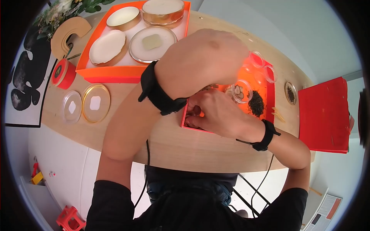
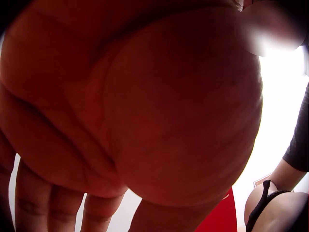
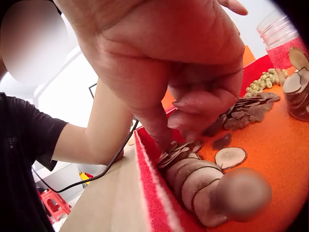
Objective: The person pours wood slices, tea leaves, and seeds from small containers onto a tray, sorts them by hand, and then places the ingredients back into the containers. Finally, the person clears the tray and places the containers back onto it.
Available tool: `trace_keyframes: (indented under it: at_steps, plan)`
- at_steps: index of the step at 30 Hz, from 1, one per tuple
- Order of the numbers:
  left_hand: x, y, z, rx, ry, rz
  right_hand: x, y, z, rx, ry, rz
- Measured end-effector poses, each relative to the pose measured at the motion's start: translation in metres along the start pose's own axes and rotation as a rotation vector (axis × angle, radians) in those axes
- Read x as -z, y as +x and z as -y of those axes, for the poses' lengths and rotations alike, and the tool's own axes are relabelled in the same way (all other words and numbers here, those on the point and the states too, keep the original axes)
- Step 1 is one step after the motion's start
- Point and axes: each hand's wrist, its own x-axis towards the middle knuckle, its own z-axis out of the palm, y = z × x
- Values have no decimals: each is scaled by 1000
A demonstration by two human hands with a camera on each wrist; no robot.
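Note:
My right hand (image 1: pixel 221 113) reaches into the shallow red box (image 3: pixel 153 203) with its orange floor. In the right wrist view its fingers curl down, and the thumb tip is right at a row of thin dried slices (image 3: pixel 200 181), pale-faced with dark rims, along the box wall. Whether a slice is pinched I cannot tell. One loose slice (image 3: pixel 230 157) lies flat beside the row. My left hand (image 1: pixel 225 52) stretches over the box's far side, blurred in the head view. Its palm (image 2: pixel 72 96) and extended fingers show in the left wrist view; no held thing is visible.
The box also holds dark dried leaves (image 1: pixel 256 104), pale green buds (image 3: pixel 264 82) and a clear jar of slices (image 1: pixel 243 91). Empty-looking jars (image 1: pixel 270 74) stand at its far corner. An orange tray (image 1: pixel 115 74) with large round containers sits left. A red lid (image 1: pixel 323 115) leans right.

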Motion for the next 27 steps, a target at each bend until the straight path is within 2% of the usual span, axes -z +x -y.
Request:
trace_keyframes:
  at_steps: [3, 5, 7, 13, 15, 20, 23, 25, 26, 27]
  plan:
    - [0, 1, -1, -8, 24, 22, -6, 3, -6, 23, 76, -66]
    - [2, 4, -2, 11, 35, 45, -6, 6, -10, 19, 85, -46]
    - [4, 7, -5, 59, 86, 151, -7, 7, -12, 15, 93, -29]
    - [0, 7, -4, 50, 45, 44, 5, 9, -10, -36, 237, 69]
    - [1, 7, -4, 43, 18, 14, 15, 7, -3, -197, 370, 197]
    - [1, 5, -2, 0, 34, 2, 25, -6, -8, -163, 387, 146]
    - [4, 6, -3, 29, 58, 48, 38, -22, -9, -145, 395, 72]
    - [14, 8, -2, 171, -66, 265, 50, -38, -6, -137, 410, 15]
    - [17, 13, -3, 164, -70, 257, 57, -46, -5, -132, 408, -42]
    - [19, 18, -6, 231, -42, 347, 63, -53, -5, -125, 404, -99]
